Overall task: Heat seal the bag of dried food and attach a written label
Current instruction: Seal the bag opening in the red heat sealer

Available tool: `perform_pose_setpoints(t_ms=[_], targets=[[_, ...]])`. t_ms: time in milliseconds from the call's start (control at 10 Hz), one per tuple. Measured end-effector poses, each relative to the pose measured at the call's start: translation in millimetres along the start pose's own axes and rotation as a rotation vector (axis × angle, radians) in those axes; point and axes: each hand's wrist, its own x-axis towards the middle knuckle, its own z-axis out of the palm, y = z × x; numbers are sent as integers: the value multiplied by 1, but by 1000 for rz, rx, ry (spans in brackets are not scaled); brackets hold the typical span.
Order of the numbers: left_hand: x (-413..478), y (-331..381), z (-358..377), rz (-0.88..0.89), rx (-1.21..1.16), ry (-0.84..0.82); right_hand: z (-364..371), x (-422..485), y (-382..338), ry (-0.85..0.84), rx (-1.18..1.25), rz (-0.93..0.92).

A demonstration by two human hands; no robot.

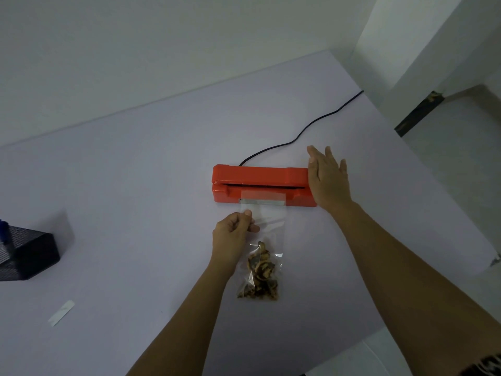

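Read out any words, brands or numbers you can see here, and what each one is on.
No readable text anywhere.
Red plastic heat sealer: no legible marking.
Clear plastic bag of dried food: none; a dark speck on its top strip is too small to tell.
White paper label strip: looks blank.

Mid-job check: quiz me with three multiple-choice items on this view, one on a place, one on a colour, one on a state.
1. The open end of the bag lies: A on the front lip of the sealer; B folded back on itself; C lifted in the air.
2. The sealer is: A blue; B red-orange; C grey.
3. The left hand is: A flat and open; B pinching the bag; C an empty fist.
Answers: A, the clear top overlaps the sealer; B, its casing shows it; B, thumb and fingers close on the plastic.
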Motion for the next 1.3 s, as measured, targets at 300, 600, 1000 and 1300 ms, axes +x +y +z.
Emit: perform_pose_setpoints(t_ms=[300,600,1000,1300], targets=[[2,-4,0,5,15,-1,1,1,0,2,-5,-8],[1,-2,-1,5,6,2,-2,3,-2,-15,-64,-24],[2,0,0,-3,6,-1,-43,5,-38,51,-136,-148],[-1,3,0,-19,-2,-6,-79,0,-121,110,-132,-374]])
